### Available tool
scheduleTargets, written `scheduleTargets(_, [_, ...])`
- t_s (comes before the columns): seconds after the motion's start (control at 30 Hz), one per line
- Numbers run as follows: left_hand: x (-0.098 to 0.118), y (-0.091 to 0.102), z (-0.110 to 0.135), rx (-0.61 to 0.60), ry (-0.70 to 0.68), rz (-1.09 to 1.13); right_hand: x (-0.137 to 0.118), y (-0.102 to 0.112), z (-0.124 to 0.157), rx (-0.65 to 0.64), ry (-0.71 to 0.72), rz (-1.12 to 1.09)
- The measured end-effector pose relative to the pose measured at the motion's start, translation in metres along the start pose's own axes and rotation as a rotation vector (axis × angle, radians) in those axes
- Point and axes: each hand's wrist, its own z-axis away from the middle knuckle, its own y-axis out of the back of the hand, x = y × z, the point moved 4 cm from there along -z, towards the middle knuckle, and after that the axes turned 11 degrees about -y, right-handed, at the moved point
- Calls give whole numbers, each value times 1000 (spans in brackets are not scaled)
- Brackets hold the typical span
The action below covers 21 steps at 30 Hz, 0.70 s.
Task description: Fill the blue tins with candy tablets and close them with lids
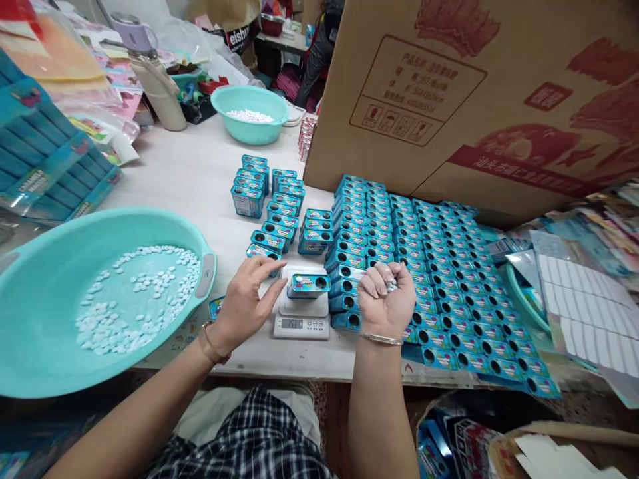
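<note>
A small blue tin (308, 285) lies on a white digital scale (302, 319) at the table's front edge. My left hand (245, 301) rests just left of the scale, fingers stretched toward the tin, holding nothing. My right hand (385, 299) is a closed fist, palm up, just right of the scale, with small white tablets showing between the fingers. Under and behind it spreads a wide field of several blue tins (439, 266) with round holes in their lids.
A large teal basin (44, 332) with white tablets overhangs the front left edge. More tins (272, 199) stand in stacks mid-table. A second teal bowl (249, 113), a beige bottle (160, 86), a big cardboard box (474, 100) and sticker sheets (589, 313) surround the work area.
</note>
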Motion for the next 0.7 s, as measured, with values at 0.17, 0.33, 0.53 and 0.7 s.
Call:
scheduleTargets(0.17, [-1,-7,1,-34,-18,-40,14,-7,-3,35,-13,-6])
scheduleTargets(0.33, [0,-15,-2,-89,-57,-85,30,-15,-8,71,-37,61])
scheduleTargets(0.53, [2,-28,-9,-204,-93,-166,42,-24,-9,116,-31,115])
scheduleTargets(0.7, [2,-36,-12,-256,-98,-230,50,-29,-7,169,25,190])
